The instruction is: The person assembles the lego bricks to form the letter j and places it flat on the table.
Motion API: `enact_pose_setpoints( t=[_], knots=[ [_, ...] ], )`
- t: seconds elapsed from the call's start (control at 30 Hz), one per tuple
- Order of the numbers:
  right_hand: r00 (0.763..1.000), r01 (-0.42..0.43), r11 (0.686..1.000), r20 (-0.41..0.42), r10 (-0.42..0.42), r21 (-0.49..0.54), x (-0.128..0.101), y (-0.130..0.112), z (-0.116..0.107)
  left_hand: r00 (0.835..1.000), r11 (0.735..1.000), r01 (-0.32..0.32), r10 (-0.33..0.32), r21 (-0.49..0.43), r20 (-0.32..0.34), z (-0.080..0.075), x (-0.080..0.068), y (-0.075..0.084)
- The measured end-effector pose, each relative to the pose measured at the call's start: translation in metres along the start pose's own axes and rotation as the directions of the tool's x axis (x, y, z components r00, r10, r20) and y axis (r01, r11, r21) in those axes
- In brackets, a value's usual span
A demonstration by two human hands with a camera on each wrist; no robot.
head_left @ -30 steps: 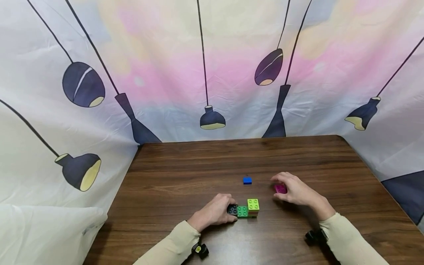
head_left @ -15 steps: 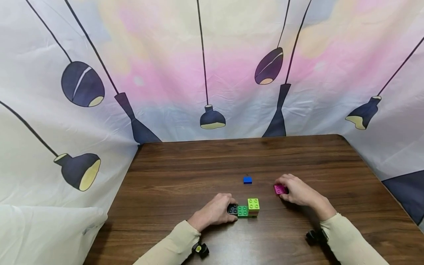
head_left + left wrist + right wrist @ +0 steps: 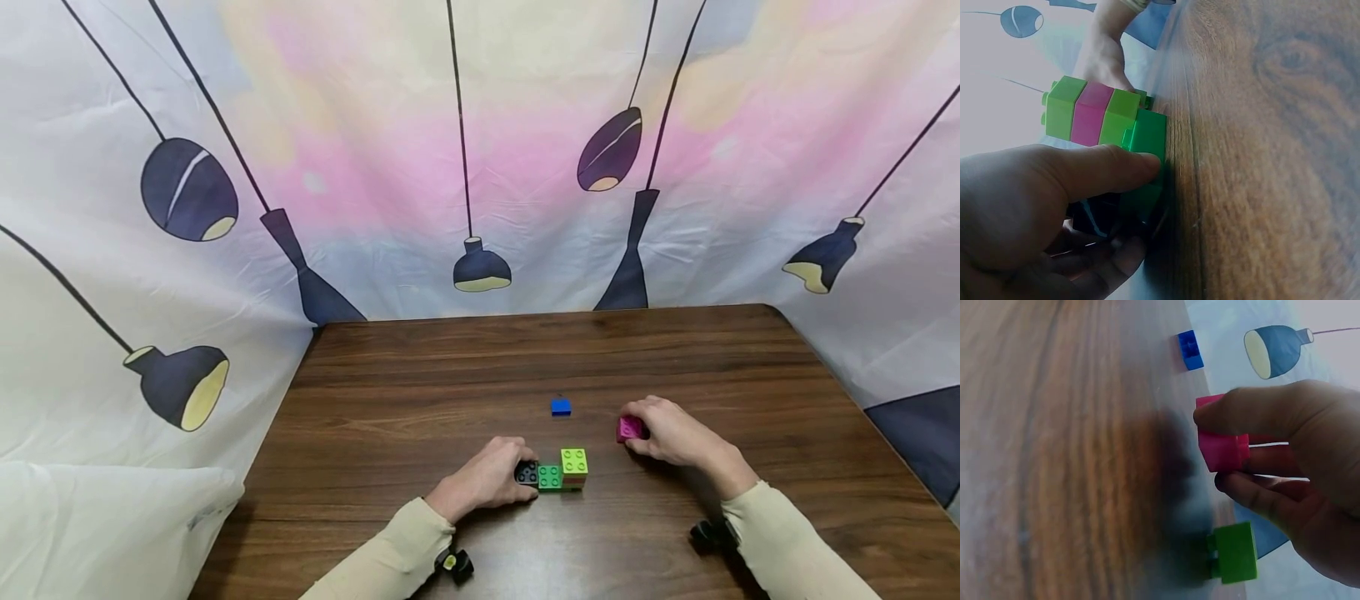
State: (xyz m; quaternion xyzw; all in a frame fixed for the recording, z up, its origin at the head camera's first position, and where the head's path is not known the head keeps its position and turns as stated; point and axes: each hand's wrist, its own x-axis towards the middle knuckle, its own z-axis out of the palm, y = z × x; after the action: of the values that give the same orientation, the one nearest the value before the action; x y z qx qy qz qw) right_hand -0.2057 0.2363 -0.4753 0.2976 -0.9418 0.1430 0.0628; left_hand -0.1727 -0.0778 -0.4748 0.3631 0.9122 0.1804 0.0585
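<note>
My left hand (image 3: pixel 486 475) holds the end of a toy brick assembly. A black brick (image 3: pixel 527 473) sits between its thumb and fingers, joined to a green brick (image 3: pixel 550 477). At the far end rises a lime stack (image 3: pixel 573 463); the left wrist view shows a magenta brick (image 3: pixel 1092 114) sandwiched between lime ones. Over to the right, my right hand (image 3: pixel 667 430) pinches a pink brick (image 3: pixel 628 429) between thumb and fingers, close over the table. In the right wrist view the brick's studs (image 3: pixel 1244 447) face the palm.
A blue brick (image 3: pixel 560 407) lies on the wooden table (image 3: pixel 450 367) beyond the assembly. Below the right hand's fingers in its wrist view is a loose green brick (image 3: pixel 1238 553), hidden in the head view. A printed cloth (image 3: pixel 390 167) hangs behind the table.
The right hand's fingers have closed around the pink brick, which has shifted slightly left and tilted. The left hand and the assembly have stayed in place.
</note>
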Motion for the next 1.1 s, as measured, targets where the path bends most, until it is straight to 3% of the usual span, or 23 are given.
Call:
enact_pose_setpoints(
  t=[0.3, 0.77, 1.1],
  knots=[
    [1.0, -0.007, 0.999, 0.018, 0.006, 0.043, 0.004, -0.012, -0.01, 1.0, 1.0, -0.002, 0.002, 0.005, -0.003, 0.001, -0.001, -0.001],
    [0.995, 0.099, 0.981, -0.046, -0.093, 0.164, 0.012, -0.034, -0.021, 1.0, 1.0, -0.005, 0.005, 0.009, -0.009, -0.001, -0.002, 0.0],
    [0.972, 0.218, 0.953, -0.131, -0.194, 0.208, 0.016, -0.049, -0.022, 1.0, 1.0, -0.003, 0.002, -0.009, -0.005, 0.0, -0.002, 0.0]
  ],
)
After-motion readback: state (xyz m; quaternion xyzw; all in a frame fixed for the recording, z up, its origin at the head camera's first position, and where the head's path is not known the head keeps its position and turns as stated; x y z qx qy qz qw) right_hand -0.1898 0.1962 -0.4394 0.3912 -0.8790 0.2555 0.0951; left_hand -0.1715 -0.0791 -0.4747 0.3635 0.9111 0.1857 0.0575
